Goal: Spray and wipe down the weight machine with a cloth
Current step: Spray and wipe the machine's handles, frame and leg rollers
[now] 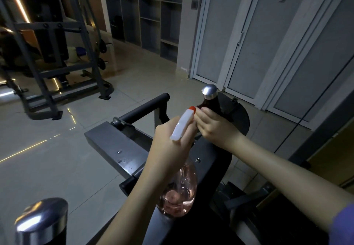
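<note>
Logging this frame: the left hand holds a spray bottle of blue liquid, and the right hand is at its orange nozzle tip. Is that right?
Not quite: the liquid is pink, not blue. The head view shows the left hand holding a spray bottle of pink liquid, and the right hand at its orange nozzle tip.

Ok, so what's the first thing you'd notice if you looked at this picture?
The spray bottle of pink liquid, right in the middle, held by the left hand while the right hand pinches its orange nozzle. Next, a shiny metal knob just beyond the hands, and another in the bottom-left corner. Under the hands sits the dark weight machine.
</note>
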A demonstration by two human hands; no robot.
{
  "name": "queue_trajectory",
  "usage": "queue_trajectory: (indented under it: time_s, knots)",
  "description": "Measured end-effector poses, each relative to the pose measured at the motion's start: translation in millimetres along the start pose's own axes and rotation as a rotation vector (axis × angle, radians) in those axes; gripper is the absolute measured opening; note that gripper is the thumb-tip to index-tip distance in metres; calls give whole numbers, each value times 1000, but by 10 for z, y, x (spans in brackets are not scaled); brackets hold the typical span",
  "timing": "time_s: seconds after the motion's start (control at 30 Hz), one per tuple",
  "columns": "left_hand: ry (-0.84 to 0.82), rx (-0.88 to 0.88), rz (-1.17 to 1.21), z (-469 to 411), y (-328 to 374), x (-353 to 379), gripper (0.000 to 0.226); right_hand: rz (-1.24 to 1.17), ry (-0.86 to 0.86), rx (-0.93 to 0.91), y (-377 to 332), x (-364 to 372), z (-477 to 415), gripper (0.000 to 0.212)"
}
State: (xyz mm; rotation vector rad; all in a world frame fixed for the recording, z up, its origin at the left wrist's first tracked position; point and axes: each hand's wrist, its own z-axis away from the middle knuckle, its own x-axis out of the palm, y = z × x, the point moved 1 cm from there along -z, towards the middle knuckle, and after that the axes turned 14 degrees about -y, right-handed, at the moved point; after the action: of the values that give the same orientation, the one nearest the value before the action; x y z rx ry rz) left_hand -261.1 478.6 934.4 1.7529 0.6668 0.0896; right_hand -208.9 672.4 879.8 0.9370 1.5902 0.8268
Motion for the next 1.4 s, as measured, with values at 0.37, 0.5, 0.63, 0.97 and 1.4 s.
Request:
queue_trajectory:
  time_s: [0.37, 0.5, 0.63, 0.97, 1.4]
  knots:
    - [18, 11, 21, 6, -22, 19, 35, 115, -220, -67, -162, 61, 157, 37]
    - [20, 3, 14, 20, 0, 18, 37, 135, -308, -82, -164, 61, 143, 32]
    - [37, -5, -3, 28, -7, 18, 38, -29, -366, -102, -253, 68, 62, 10]
    - [27, 8, 42, 12, -19, 35, 38, -733, -237, 39, -314, 5, 381, 26]
    - [10, -30, 36, 5, -33, 49, 35, -1362, -404, 500, -489, -180, 490, 37]
